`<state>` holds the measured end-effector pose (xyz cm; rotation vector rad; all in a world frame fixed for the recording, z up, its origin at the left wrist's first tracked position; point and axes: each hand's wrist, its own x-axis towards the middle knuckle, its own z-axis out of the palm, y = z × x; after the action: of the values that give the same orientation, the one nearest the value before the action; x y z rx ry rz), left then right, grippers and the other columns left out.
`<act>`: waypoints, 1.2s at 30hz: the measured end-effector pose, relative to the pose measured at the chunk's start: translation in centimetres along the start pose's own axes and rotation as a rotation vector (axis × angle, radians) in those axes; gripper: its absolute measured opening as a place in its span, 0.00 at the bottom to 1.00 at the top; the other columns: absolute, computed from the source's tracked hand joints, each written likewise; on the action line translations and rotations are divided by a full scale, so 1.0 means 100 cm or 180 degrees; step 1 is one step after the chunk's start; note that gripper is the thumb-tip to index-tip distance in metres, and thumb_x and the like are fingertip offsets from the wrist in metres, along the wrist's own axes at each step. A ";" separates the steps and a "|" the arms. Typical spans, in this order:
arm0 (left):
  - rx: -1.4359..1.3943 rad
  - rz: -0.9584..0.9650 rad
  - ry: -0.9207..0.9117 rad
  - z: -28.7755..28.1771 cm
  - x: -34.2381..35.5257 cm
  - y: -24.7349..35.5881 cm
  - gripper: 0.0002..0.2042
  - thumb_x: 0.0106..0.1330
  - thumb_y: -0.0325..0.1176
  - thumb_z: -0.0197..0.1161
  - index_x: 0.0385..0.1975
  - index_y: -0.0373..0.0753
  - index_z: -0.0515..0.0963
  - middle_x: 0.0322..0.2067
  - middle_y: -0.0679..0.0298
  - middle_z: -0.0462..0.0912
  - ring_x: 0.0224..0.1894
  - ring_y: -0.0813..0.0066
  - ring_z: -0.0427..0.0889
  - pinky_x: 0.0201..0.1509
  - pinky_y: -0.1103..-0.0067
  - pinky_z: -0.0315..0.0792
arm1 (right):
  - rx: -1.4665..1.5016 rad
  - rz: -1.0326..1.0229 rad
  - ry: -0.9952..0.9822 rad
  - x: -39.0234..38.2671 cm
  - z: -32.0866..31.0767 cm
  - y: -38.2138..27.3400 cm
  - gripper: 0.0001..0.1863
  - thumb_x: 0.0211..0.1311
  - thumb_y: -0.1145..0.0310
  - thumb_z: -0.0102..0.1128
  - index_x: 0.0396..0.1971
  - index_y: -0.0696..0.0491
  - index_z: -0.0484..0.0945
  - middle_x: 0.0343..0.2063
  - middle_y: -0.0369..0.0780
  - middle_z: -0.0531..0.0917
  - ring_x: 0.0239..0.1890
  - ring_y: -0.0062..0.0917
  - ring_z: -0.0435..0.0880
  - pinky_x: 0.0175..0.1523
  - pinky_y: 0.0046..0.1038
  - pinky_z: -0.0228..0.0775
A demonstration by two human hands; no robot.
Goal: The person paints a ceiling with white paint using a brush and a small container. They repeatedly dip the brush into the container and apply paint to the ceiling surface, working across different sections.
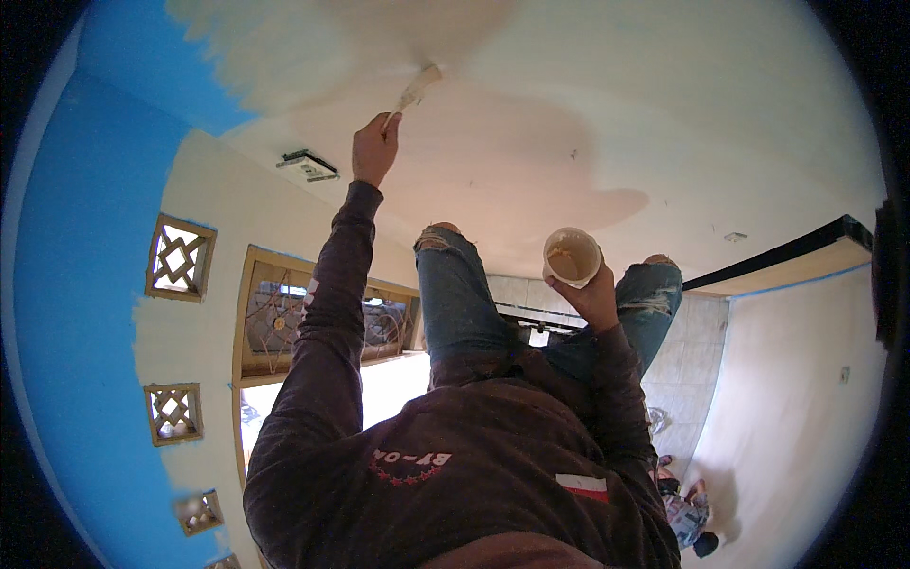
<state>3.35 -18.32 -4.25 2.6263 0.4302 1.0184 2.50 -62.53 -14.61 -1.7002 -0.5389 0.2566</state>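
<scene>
Two hands are busy, each shut around something. My left-hand fingers (pixel 389 126) grip the handle of a pale brush (pixel 414 90), thumb along it, with the head tilted up and away; the bristles seem to meet the pale surface (pixel 531 104), though I can't be sure of the contact. My right hand (pixel 592 299) holds a white tub (pixel 575 241), fingers curled about its lower right side, its mouth turned toward my eyes. Inside I see a cream-coloured paint (pixel 566 261), some of it on the wall of the tub.

Beyond my left sleeve (pixel 339 270), a wall plate (pixel 308 167) sits to the left of my wrist. Past the brush, at upper left, the pale coat ends in a ragged edge against bright blue (pixel 142 85). I judge the step in hand to be brushing the light coat on. The next move, I'd say, calls for a steady, even stroke with the tub kept from tipping, then a fresh dip if the bristles run dry.

The tub is above my denim-covered legs (pixel 464 294), well apart from the brush. Farther out are patterned vent blocks (pixel 180 258), a wooden frame (pixel 248 318), a black-edged ledge (pixel 787 258) and, low on the right, another person (pixel 687 512).
</scene>
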 end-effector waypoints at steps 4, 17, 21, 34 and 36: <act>0.0279 -0.0358 0.0185 -0.012 -0.010 -0.030 0.17 0.73 0.45 0.57 0.35 0.35 0.80 0.17 0.51 0.76 0.18 0.53 0.76 0.24 0.65 0.68 | -0.0055 0.0104 0.0005 -0.002 0.000 0.000 0.40 0.44 0.61 0.83 0.56 0.58 0.71 0.49 0.48 0.83 0.53 0.35 0.84 0.57 0.37 0.77; 0.0819 -0.1252 0.1247 -0.003 -0.009 -0.120 0.18 0.73 0.40 0.51 0.33 0.29 0.79 0.30 0.40 0.82 0.37 0.39 0.82 0.41 0.53 0.73 | -0.0068 0.0121 -0.0112 0.001 0.004 -0.007 0.39 0.45 0.62 0.82 0.57 0.58 0.70 0.49 0.47 0.84 0.54 0.35 0.83 0.58 0.36 0.77; 0.0500 -0.1200 0.1008 0.020 0.000 -0.046 0.15 0.72 0.38 0.53 0.32 0.30 0.75 0.28 0.39 0.81 0.33 0.37 0.81 0.36 0.53 0.73 | -0.0076 0.0096 -0.0078 -0.002 0.002 -0.003 0.39 0.45 0.62 0.82 0.56 0.58 0.70 0.48 0.47 0.84 0.53 0.34 0.84 0.57 0.35 0.77; -0.0265 -0.0562 0.0301 0.047 -0.022 0.143 0.12 0.73 0.35 0.53 0.33 0.32 0.72 0.20 0.43 0.80 0.26 0.41 0.82 0.28 0.55 0.75 | -0.0022 0.0031 -0.0084 -0.002 0.004 -0.003 0.38 0.45 0.63 0.82 0.55 0.58 0.71 0.47 0.46 0.84 0.52 0.34 0.85 0.56 0.36 0.77; -0.0358 -0.0448 0.0139 0.044 -0.025 0.154 0.12 0.73 0.36 0.54 0.33 0.32 0.73 0.20 0.44 0.79 0.26 0.42 0.82 0.28 0.56 0.74 | -0.0030 0.0032 -0.0062 -0.004 0.003 -0.003 0.38 0.46 0.63 0.82 0.55 0.57 0.71 0.47 0.46 0.84 0.52 0.34 0.85 0.56 0.36 0.78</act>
<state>7.23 -33.97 -3.12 2.4412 0.5430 1.0250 1.96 -62.38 -14.44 -1.7114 -0.5467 0.2785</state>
